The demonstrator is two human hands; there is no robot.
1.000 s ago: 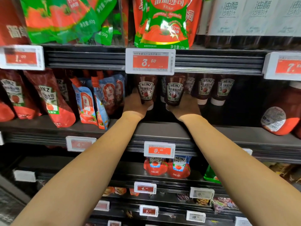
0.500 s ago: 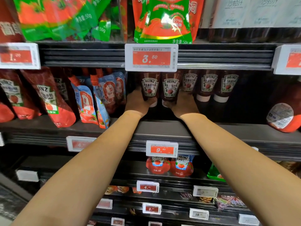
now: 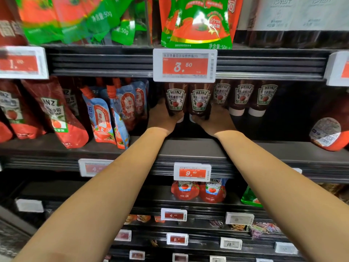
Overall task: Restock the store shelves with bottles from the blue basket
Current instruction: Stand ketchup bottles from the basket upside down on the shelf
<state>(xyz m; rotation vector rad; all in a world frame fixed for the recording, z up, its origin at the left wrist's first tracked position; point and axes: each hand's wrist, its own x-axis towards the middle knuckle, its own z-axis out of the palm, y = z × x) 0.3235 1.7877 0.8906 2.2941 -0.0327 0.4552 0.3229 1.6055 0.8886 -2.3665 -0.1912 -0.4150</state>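
**Two ketchup bottles side by side on the middle shelf**

Both arms reach in over the shelf edge (image 3: pixel 188 150). The left hand (image 3: pixel 162 120) grips the left ketchup bottle (image 3: pixel 175 99), the right hand (image 3: pixel 215 120) grips the right ketchup bottle (image 3: pixel 200 101), and the two bottles stand just beside each other, caps down. Right of them, further back, a row of three ketchup bottles (image 3: pixel 245 97). Left of the hands, spouted pouches (image 3: pixel 113 110), and further left, ketchup pouches (image 3: pixel 54 114) leaning on the same shelf. Directly above the held pair hangs the 3.50 price tag (image 3: pixel 185 65); below, on the shelf front, the 9.40 price tag (image 3: pixel 192 172), with two pouches (image 3: pixel 198 191) on the next shelf down, behind it.
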